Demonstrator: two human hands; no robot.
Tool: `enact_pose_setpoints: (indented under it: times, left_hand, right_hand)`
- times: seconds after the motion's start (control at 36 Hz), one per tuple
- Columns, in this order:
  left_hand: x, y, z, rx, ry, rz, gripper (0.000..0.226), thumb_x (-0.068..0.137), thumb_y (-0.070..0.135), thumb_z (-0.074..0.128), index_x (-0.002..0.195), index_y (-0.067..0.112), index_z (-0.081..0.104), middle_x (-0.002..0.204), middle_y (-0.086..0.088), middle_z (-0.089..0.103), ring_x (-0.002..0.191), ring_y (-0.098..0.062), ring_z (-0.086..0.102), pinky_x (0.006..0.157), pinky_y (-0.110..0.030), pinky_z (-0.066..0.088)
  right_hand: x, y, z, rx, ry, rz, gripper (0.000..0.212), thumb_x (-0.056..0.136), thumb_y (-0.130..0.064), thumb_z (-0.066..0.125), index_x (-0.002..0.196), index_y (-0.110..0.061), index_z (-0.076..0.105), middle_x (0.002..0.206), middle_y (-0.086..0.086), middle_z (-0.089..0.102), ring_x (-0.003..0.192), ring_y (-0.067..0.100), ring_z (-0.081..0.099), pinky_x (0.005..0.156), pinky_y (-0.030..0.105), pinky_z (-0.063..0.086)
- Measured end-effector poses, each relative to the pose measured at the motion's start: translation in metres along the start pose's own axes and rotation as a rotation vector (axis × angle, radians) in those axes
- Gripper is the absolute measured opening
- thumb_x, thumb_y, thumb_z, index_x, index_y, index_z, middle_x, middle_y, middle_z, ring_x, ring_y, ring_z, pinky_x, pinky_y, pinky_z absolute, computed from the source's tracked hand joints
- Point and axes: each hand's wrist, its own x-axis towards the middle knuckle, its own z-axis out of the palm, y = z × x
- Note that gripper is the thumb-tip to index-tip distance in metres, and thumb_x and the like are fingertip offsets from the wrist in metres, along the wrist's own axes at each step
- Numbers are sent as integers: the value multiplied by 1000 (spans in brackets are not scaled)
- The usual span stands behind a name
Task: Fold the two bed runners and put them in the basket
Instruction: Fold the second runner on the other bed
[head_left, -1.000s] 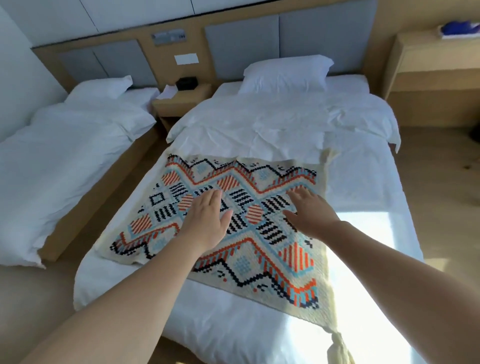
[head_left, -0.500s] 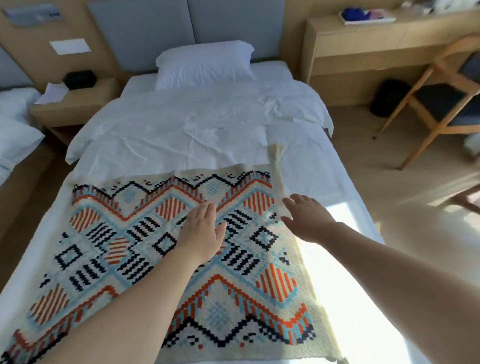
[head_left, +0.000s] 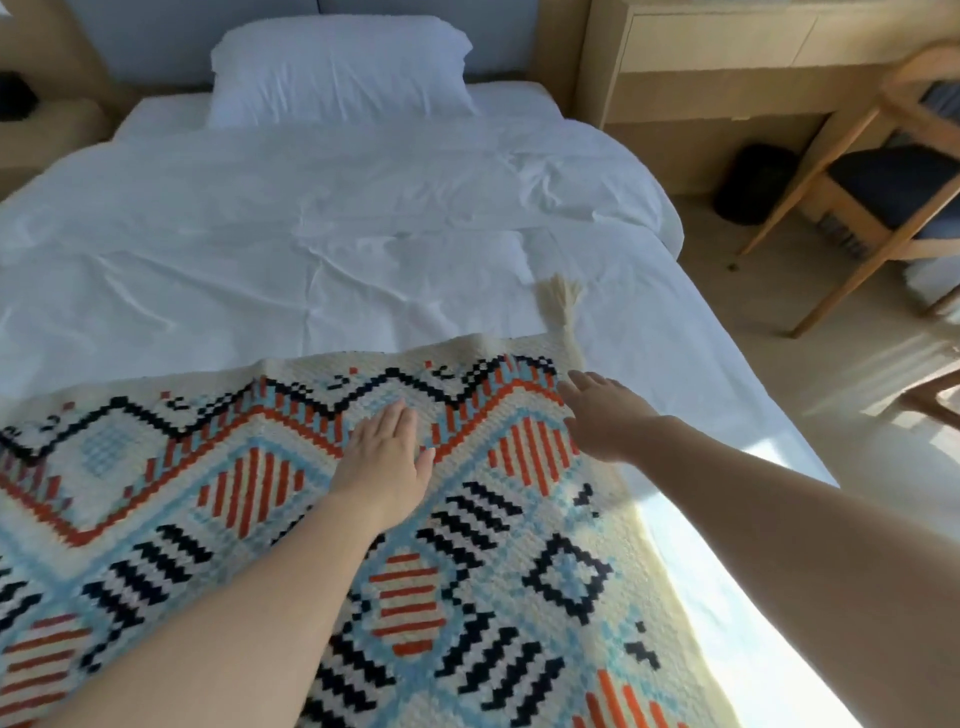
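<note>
Hands (head_left: 384, 457) nearer bed runner's (head_left: 519, 571) far edge

Bare white sheet (head_left: 311, 249) lies open beyond the runner (head_left: 493, 571); only the pillow (head_left: 337, 67) blocks the headboard end.

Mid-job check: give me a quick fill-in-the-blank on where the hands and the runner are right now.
1. The patterned bed runner lies on the ____ bed.
2. The left hand rests ____ on the runner, palm down.
3. The right hand reaches the runner's far corner, near its cream ____.
4. Beyond the runner lies a white ____.

Missing: white; flat; tassel; pillow
</note>
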Motion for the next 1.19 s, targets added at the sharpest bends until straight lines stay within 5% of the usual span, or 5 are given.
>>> enact_pose_setpoints:
  times: [0.25, 0.75, 0.92, 1.03, 1.19]
  left_hand:
    - [86, -20, 60, 8, -8, -24, 67, 99, 50, 11, 149, 14, -15, 157, -6, -22, 145, -20, -18, 118, -40, -9]
    - [152, -106, 37, 5, 118, -78, 61, 98, 20, 35, 151, 11, 6, 159, -12, 11, 146, -25, 6, 120, -40, 0]
    - [150, -101, 26, 23, 144, -51, 55, 91, 17, 49, 143, 14, 30, 138, -10, 37, 127, -27, 34, 106, -41, 29]
    - [150, -104, 26, 128, 179, -25, 43, 92, 21, 48, 135, 18, 44, 136, -4, 40, 126, -23, 33, 108, -38, 24]
    - [154, -94, 18, -20, 14, -89, 68, 92, 7, 49, 148, 16, 11, 148, -14, 32, 140, -33, 19, 117, -43, 2]
  right_hand:
    - [83, 14, 36, -11, -14, 72, 69, 88, -6, 50, 150, -12, 22, 153, 9, 29, 140, 26, 30, 108, 37, 35]
    - [167, 39, 43, -138, 42, 19, 79, 88, -24, 64, 149, -12, 16, 144, 17, 38, 136, 32, 31, 110, 44, 33]
    - [162, 34, 38, -184, 103, 73, 38, 90, -16, 59, 126, -11, 49, 113, 13, 54, 111, 32, 52, 96, 41, 43]
    - [153, 30, 32, -249, 131, 29, 10, 90, -7, 52, 95, -12, 59, 92, 4, 48, 104, 25, 52, 99, 37, 42]
    - [138, 35, 24, -190, 99, -13, 20, 85, 5, 44, 88, -14, 51, 84, -1, 51, 86, 16, 48, 97, 31, 39]
